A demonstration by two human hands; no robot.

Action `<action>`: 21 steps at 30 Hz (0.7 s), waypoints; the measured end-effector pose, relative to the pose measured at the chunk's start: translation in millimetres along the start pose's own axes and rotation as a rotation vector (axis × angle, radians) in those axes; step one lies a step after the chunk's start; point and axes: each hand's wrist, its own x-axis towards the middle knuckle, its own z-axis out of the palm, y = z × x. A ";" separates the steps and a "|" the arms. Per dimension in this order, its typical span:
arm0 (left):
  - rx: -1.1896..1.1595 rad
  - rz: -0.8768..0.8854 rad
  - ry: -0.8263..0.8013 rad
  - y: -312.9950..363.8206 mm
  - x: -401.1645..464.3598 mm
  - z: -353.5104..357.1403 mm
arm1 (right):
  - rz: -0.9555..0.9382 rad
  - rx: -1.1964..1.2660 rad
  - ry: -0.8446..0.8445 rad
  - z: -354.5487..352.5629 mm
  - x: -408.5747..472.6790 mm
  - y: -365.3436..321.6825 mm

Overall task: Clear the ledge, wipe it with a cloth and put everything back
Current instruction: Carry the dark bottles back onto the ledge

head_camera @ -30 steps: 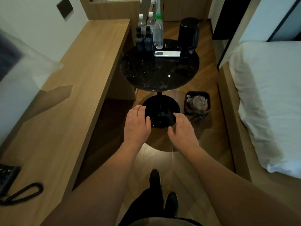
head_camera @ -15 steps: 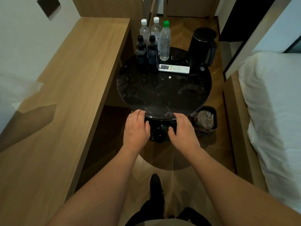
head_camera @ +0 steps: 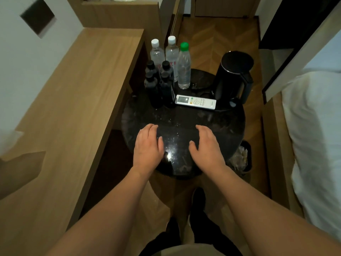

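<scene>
Both hands hovered palm-down over the near part of the round black marble surface [head_camera: 228, 126], the left hand [head_camera: 147, 146] and the right hand [head_camera: 206, 145] side by side, fingers relaxed and apart, neither grip holding anything.

Everything that belonged on the long pale wooden ledge [head_camera: 73, 108] stood at the far part of that round top, straight ahead of the fingertips. The white rectangular remote control [head_camera: 195, 102] lay nearest, its long axis running left to right across the line of reach, between the two hands but somewhat closer to the right one. Behind it to the left stood the cluster of small dark bottles [head_camera: 158, 85], nearer the left hand, with three clear plastic water bottles [head_camera: 183, 69] behind them. The black electric kettle [head_camera: 232, 76] stood at the far right, its handle turned toward the white-sheeted bed [head_camera: 313, 135], nearer the right hand.

The ledge lay wholly to the left, so whatever was lifted would likely have to travel leftward. No cloth was visible.
</scene>
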 end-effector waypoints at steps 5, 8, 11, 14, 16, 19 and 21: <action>-0.024 -0.039 0.055 15.8 58.8 5.3 | -0.050 0.024 -0.001 -24.9 73.5 -1.0; -0.057 -0.049 0.095 18.1 93.2 4.4 | -0.065 0.039 -0.002 -32.5 111.5 -8.9; -0.094 -0.055 0.144 13.6 128.7 1.5 | -0.102 0.073 0.009 -34.1 146.5 -18.8; -0.129 -0.048 0.183 7.5 166.8 -3.0 | -0.105 0.111 0.039 -33.6 179.3 -29.9; -0.139 -0.033 0.191 0.4 189.4 -5.8 | -0.112 0.129 0.060 -32.6 198.3 -38.5; -0.169 -0.026 0.216 -16.3 218.8 -7.1 | -0.145 0.122 0.068 -30.4 226.9 -53.6; -0.189 -0.041 0.226 -27.9 234.9 -6.5 | -0.174 0.115 0.073 -27.7 245.8 -64.0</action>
